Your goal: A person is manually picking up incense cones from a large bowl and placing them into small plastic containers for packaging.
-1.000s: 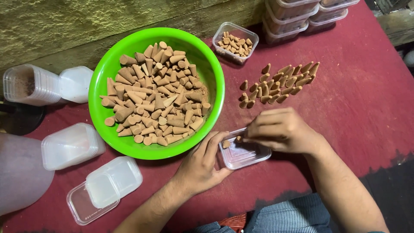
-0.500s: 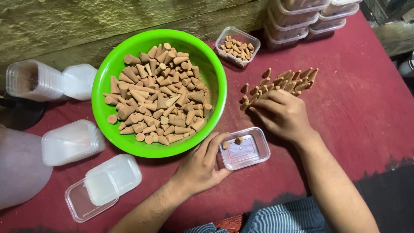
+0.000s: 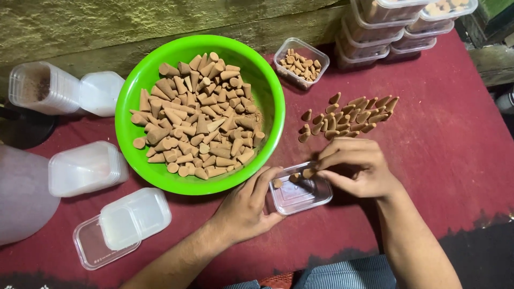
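Both hands are seen from above, meeting at a small clear rectangular plastic box [image 3: 300, 190] on a dark red cloth-covered table [image 3: 460, 139]. That box is steadied by the left hand [image 3: 247, 206], whose fingers are curled loosely against its near-left corner with nothing pinched between them. One or two small brown clay-coloured cones [image 3: 309, 173] are held by the right hand [image 3: 356, 168], fingertips closed on them just over the box's far rim; exactly how many are gripped cannot be told, since the fingers cover them. Another cone [image 3: 277, 183] is seen at the box's left edge. Filling of the box appears to be the step in hand, and it looks barely begun, as the clear bottom is almost bare. A careful release inside the rim would be called for next, it is judged, with the box kept from sliding. Loose cones [image 3: 348, 119] of the same kind are laid in a cluster just beyond the right hand, and many more are heaped in a round bright green plastic bowl [image 3: 160, 174] to the left. Stacked clear lidded tubs [image 3: 375, 48] are ranged at the far edge.
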